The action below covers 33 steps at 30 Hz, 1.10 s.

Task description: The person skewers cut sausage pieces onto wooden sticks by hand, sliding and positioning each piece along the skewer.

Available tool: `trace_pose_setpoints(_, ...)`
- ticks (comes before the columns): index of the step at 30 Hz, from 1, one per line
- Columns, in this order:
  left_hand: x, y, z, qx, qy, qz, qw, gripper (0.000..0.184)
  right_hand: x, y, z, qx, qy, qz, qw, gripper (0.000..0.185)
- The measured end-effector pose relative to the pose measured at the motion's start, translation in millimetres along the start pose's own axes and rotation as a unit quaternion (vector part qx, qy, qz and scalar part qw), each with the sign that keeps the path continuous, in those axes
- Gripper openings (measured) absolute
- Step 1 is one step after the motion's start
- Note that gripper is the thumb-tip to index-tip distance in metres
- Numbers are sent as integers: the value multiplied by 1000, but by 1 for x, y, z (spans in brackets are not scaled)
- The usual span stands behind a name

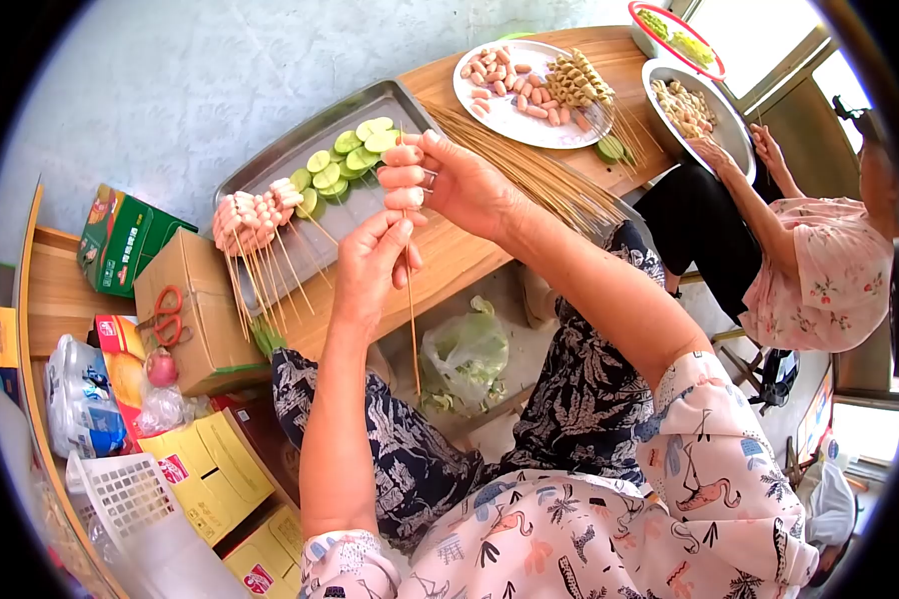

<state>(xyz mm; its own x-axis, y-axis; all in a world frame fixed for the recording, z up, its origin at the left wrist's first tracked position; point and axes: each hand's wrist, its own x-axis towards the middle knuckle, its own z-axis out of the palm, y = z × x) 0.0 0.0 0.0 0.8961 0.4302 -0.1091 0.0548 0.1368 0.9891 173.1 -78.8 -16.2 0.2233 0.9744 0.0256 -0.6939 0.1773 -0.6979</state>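
Observation:
My left hand [378,258] is closed around a thin bamboo skewer [413,324], whose lower end points down between my knees. Just above it, my right hand [464,185] is closed at the skewer's upper part. Pale pink rounded pieces that look like small sausages [403,176] lie crosswise there; where they meet my fingers is hard to make out. Behind my hands, a metal tray [315,130] holds cucumber slices [345,160] and skewers loaded with pink sausages [250,218]. Loose bamboo skewers [529,180] lie in a bundle right of my right hand.
An oval plate [514,130] carries small sausages and skewered brownish folded pieces. On the right, another person [809,250] reaches into a metal bowl [659,75]. A plastic bag of greens [464,354] sits below the table. Scissors [170,317] lie on a cardboard box [195,285] at left.

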Motion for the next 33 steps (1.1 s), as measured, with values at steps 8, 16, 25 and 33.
trace_pose_setpoints(8, 3, -4, 1, 0, 25, 2, 1000, 19, -7, 2, 31, -49, 41, 29, 998, 35)
trace_pose_setpoints(16, 3, -6, 1, 2, 47, 15, 999, 19, -6, 13, 28, -39, 48, 27, 998, 32)
trace_pose_setpoints(25, 3, -8, 2, 16, 55, 29, 998, 21, -7, 15, 30, -46, 46, 27, 998, 32)
trace_pose_setpoints(33, 3, -6, 2, 19, 55, 23, 998, 19, -4, 11, 27, -19, 40, 2, 999, 39)
